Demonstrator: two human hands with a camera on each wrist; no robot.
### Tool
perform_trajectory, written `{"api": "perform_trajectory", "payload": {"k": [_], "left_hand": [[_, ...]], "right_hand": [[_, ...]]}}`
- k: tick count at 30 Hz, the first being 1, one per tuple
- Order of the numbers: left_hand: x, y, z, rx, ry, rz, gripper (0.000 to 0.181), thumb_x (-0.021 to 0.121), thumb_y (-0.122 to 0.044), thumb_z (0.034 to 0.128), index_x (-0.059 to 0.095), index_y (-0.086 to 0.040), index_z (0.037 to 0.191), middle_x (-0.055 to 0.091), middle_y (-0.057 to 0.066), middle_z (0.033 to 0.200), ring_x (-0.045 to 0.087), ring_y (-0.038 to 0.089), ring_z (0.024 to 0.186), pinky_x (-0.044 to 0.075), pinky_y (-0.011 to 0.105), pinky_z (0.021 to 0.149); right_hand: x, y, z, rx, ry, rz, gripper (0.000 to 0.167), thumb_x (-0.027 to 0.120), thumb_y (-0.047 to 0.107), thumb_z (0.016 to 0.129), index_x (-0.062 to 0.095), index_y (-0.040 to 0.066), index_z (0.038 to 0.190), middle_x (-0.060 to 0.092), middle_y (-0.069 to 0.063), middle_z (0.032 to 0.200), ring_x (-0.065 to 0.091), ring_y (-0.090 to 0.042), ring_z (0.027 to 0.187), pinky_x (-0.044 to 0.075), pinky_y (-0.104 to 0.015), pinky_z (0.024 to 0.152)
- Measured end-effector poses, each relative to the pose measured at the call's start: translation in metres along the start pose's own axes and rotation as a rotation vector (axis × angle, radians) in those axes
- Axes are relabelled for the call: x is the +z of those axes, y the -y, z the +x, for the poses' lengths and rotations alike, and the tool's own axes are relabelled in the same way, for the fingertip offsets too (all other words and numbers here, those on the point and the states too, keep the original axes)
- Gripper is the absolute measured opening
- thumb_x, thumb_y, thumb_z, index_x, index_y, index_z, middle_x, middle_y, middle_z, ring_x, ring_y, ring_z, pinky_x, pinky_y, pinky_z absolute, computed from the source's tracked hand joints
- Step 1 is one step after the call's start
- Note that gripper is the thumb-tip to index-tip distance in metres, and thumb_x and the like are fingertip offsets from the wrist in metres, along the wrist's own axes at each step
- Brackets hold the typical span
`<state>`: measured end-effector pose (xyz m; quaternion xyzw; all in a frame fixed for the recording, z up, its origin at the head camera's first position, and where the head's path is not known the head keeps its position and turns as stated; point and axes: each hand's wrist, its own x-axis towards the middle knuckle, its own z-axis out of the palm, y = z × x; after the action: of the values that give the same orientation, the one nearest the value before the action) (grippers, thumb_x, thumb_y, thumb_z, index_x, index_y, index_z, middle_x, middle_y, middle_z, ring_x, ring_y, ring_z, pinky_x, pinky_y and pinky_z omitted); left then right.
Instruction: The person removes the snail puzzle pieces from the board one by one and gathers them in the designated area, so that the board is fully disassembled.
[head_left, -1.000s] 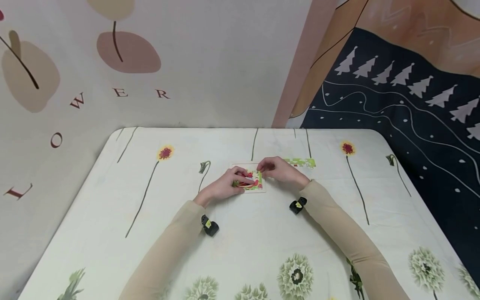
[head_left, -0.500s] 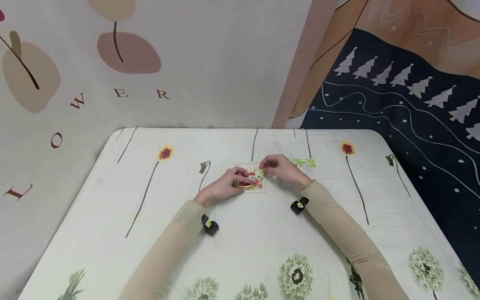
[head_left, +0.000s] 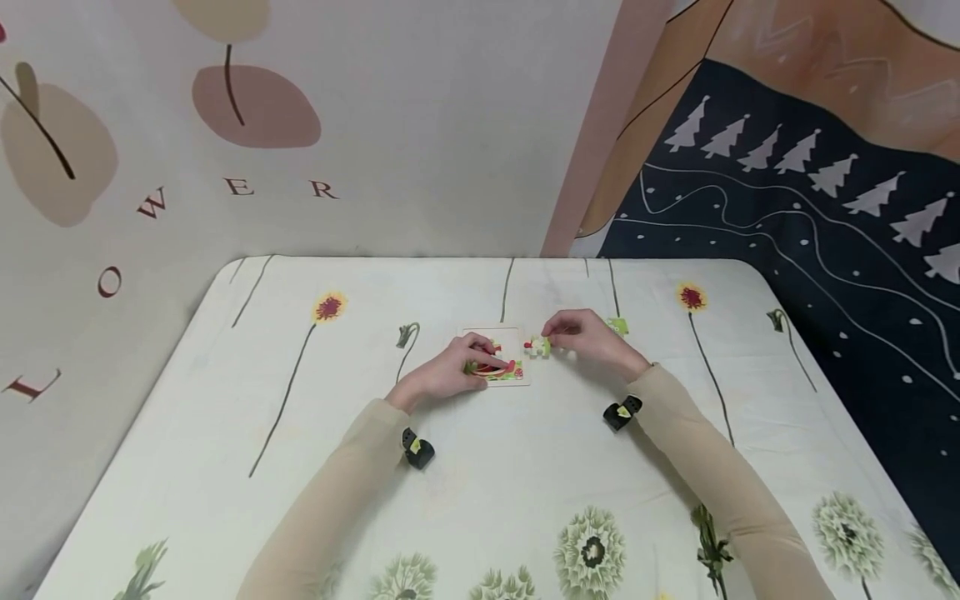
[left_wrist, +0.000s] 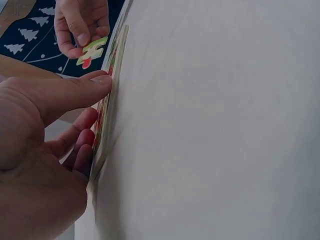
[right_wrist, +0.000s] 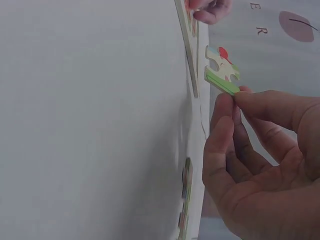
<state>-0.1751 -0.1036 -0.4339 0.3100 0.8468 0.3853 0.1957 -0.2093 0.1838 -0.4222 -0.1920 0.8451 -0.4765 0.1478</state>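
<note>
In the head view, my left hand [head_left: 450,367] rests on a small square jigsaw puzzle board [head_left: 510,335] with a pale border and red and green pictures. Its fingers lie over the puzzle and cover part of it; the left wrist view shows the fingertips touching the board's face. Just right of the board, my right hand [head_left: 588,335] pinches a jigsaw piece [head_left: 537,347] between thumb and fingers. The right wrist view shows this jigsaw piece [right_wrist: 223,70] as cream with a green edge and a red spot, held clear of the board.
More green puzzle pieces [head_left: 618,326] lie behind the right hand, partly hidden by it. In the right wrist view, loose pieces [right_wrist: 185,200] lie on the white flower-print tablecloth [head_left: 495,467]. A patterned backdrop [head_left: 450,125] stands behind the table.
My right hand has drawn the jigsaw piece off the board's right side and carried it to the right. The left hand has stayed on the board.
</note>
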Motion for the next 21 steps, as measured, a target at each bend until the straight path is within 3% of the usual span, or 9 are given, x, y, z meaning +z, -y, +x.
{"api": "perform_trajectory", "payload": {"k": [5, 12, 21], "left_hand": [[0.001, 0.001, 0.001, 0.004, 0.003, -0.012, 0.041, 0.069, 0.003, 0.0925, 0.069, -0.003, 0.133, 0.045, 0.020, 0.143, 0.036, 0.039, 0.137, 0.032, 0.053, 0.113], [0.001, 0.002, 0.002, -0.013, 0.015, -0.036, 0.041, 0.070, 0.003, 0.0924, 0.070, -0.004, 0.133, 0.045, 0.020, 0.144, 0.035, 0.039, 0.138, 0.031, 0.053, 0.115], [-0.001, 0.002, 0.002, -0.005, 0.015, -0.025, 0.041, 0.071, 0.001, 0.0923, 0.070, -0.004, 0.133, 0.046, 0.019, 0.144, 0.036, 0.039, 0.138, 0.032, 0.053, 0.115]], "right_hand": [[-0.010, -0.005, -0.008, 0.016, -0.018, -0.038, 0.014, 0.063, 0.000, 0.098, 0.070, -0.007, 0.108, 0.071, -0.016, 0.101, 0.061, -0.018, 0.087, 0.047, -0.027, 0.082], [-0.023, -0.010, -0.019, 0.072, -0.020, -0.067, 0.016, 0.063, 0.002, 0.100, 0.071, -0.006, 0.111, 0.067, -0.025, 0.127, 0.061, -0.036, 0.118, 0.045, -0.035, 0.094], [-0.039, -0.013, -0.027, 0.108, -0.043, -0.112, 0.017, 0.064, 0.003, 0.100, 0.071, -0.004, 0.113, 0.070, -0.020, 0.114, 0.059, -0.023, 0.098, 0.044, -0.031, 0.086]]}}
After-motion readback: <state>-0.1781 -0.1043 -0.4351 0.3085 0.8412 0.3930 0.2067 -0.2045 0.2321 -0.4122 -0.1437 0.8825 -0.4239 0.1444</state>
